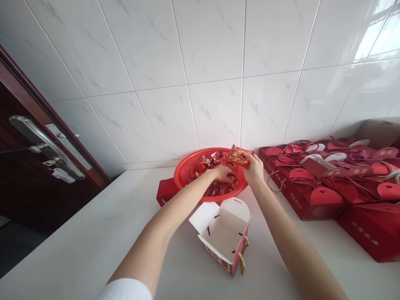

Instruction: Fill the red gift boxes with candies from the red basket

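Note:
A red plastic basket (184, 180) holds many small red wrapped packets. My left hand (224, 174) reaches down into it, fingers curled among the packets; whether they grip one is hidden. Over the basket's right rim, my right hand (254, 166) pinches a red and gold packet (239, 156) between thumb and fingers. In front of the basket stands an open gift box (223, 235), its white flaps spread, with gold cord handles on its right side and bare white walls inside.
Many red gift boxes (315, 200) with cord handles crowd the right side. Another red box (165, 190) sits beside the basket's left rim. A tiled wall (215, 112) rises behind the white counter (125, 216). At the far left is a dark red door (28, 166) with a metal handle.

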The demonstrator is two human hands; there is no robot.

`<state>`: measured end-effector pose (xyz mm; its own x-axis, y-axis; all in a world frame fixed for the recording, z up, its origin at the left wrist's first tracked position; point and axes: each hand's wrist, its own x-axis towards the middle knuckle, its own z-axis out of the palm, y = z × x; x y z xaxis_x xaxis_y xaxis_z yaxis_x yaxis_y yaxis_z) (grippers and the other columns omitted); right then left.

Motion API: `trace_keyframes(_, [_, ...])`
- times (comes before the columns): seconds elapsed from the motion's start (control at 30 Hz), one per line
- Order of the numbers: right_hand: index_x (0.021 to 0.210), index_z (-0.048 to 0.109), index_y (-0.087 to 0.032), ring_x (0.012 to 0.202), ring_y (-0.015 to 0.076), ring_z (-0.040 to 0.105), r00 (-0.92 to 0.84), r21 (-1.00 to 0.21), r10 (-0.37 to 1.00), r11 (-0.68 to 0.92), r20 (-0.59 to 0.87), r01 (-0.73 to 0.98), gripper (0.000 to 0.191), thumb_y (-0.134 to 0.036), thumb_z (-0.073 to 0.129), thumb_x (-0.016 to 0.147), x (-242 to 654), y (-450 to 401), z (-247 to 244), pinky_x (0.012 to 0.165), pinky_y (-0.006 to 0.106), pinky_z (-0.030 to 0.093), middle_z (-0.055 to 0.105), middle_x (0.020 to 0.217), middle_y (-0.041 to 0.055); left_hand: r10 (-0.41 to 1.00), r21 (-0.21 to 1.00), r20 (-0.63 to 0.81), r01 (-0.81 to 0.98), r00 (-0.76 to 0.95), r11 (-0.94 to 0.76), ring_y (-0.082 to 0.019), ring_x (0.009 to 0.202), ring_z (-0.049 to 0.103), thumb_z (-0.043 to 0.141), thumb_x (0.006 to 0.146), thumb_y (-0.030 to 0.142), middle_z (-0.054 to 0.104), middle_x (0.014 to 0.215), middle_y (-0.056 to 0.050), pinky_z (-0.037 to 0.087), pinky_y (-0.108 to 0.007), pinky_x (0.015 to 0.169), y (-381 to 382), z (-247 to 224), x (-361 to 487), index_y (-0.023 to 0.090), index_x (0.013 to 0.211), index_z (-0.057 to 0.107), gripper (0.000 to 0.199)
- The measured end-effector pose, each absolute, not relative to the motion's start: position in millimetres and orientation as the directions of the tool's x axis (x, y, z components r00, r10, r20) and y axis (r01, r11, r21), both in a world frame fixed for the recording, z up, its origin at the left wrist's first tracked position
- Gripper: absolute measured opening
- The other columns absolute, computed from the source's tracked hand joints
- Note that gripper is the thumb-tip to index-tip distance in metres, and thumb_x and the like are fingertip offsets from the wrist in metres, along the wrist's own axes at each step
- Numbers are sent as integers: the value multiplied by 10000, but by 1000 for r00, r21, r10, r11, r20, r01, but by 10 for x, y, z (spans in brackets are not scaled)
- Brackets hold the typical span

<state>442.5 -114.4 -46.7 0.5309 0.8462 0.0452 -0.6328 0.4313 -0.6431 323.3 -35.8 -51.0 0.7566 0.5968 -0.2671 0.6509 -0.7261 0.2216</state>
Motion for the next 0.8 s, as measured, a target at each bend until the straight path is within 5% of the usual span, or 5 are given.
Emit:
trace_keyframes(0.13, [609,601,-189,600,135,645,540,-650,841,437,49,-622,196,-159,792,575,4423,-1143,-471,584,249,547,686,625,-20,512,196,-351,596,784,-779,-287,1114,629,707,743,346,657,1287,-74,505,-334,883,-442,-577,3310,250,1293,610,567])
trace_keyframes(0.37, [634,593,-195,629,143,664,536,-663,840,451,88,-597,210,-173,802,621,4431,-1118,-512,612,255,543,682,642,-25,412,263,-324,499,852,-826,-189,751,633,640,717,141,677,809,-11,443,-265,654,-493,-637,3387,181,750,637,52])
trace_keyframes(0.5, [623,598,-190,623,133,653,535,-652,841,450,81,-610,190,-153,784,604,4435,-1122,-504,601,242,536,689,652,-20,485,313,-313,571,816,-759,-178,683,598,657,683,124,620,714,9,418,-276,607,-469,-555,3381,187,704,584,99])
trace_keyframes(0.63, [606,603,-178,603,117,640,527,-621,847,446,62,-645,163,-126,756,585,4431,-1125,-475,601,226,534,686,634,-15,649,504,-143,619,748,-603,-188,791,630,706,683,146,637,770,11,467,-278,704,-340,-410,3189,189,770,643,116])
trace_keyframes(0.8, [603,578,-190,600,125,640,526,-622,848,442,57,-646,184,-130,752,600,4424,-1111,-468,577,230,527,671,616,-31,774,790,-61,505,630,-348,-226,954,674,783,643,150,705,912,-1,511,-332,883,-120,-355,2914,207,1104,696,473])
